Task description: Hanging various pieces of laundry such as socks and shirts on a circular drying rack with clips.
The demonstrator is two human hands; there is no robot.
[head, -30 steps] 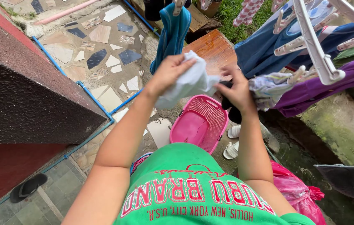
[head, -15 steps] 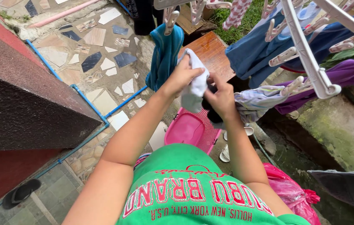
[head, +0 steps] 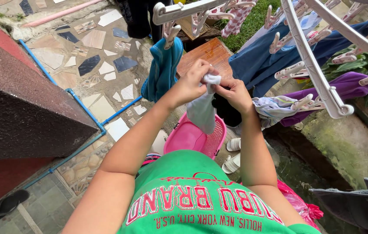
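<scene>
Both my arms are raised out in front of my chest, elbows bent, forearms converging. My left hand (head: 191, 84) pinches the top edge of a small white cloth (head: 202, 110), fingers curled shut on it, knuckles up. My right hand (head: 235, 93) meets it from the other side, fingertips closed on the same top edge, so both hands sit together, almost touching. Some dark cloth (head: 225, 110) bunches under my right hand; I can't tell if that hand grips it too. The white cloth hangs straight down from the pinch, its lower end over the pink laundry basket (head: 190, 138) on the ground, not touching it.

Just above and ahead is the white drying rack (head: 312, 60) with pegs; the nearest peg bar (head: 184, 11) runs just above my left hand. A teal towel (head: 162, 71) hangs clipped just left of my left hand, near but apart. Blue clothes (head: 257, 63) and a purple garment (head: 344, 86) hang right of my right hand, with a pale striped piece (head: 275, 108) just beside my wrist. A wooden table (head: 203, 54) sits behind the hands.

Open room: left side over the tiled paving (head: 101, 65), bounded by the blue pipe (head: 80, 106) and dark wall (head: 23, 112). Right side crowded with laundry. White sandals (head: 232, 151) lie beside the basket, pink bag (head: 299, 203) by my right hip.
</scene>
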